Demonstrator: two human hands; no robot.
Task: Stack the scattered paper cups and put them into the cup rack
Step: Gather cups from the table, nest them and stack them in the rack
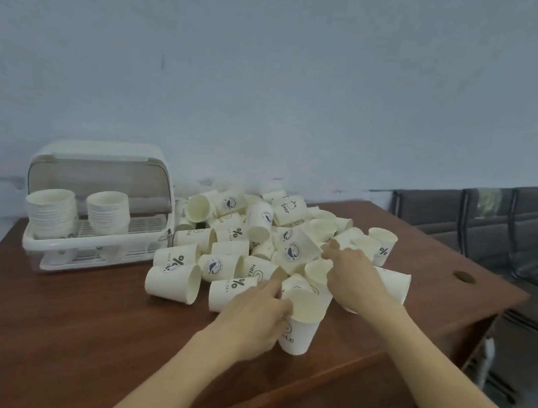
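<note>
Both forearms reach in from the bottom edge over a brown wooden table (70,331). Left hand (253,317) grips an upright paper cup (298,329) at its left side, fingers curled round the wall; partial print on it reads "LO", likely the end of "HELLO". Another cup sits nested in its mouth. Right hand (350,277) reaches into the pile of scattered cups (256,236) with fingers curled; whether it actually pinches a cup or just touches one, cannot tell.

Pile sits mid-table, cups mostly on their sides, some upright. Readable prints: "Bear" on a cup at the back, a big "%" with "NICE DAY" on several, "HELLO" on a few, and a round whale-like logo whose ring text is too small to read. One upright "%" cup (382,245) stands at the pile's right fringe.

Cup rack (98,204), white plastic with lid flipped up, stands at the left-back of the table near the wall (280,67), just beside the pile. Two cup stacks (52,211) are inside it.

Bare tabletop lies in front of the rack and left of the hands. Table's right edge runs close to the pile; a round cable hole (464,276) shows near that corner. Dark chairs (483,216) stand beyond the right edge.
</note>
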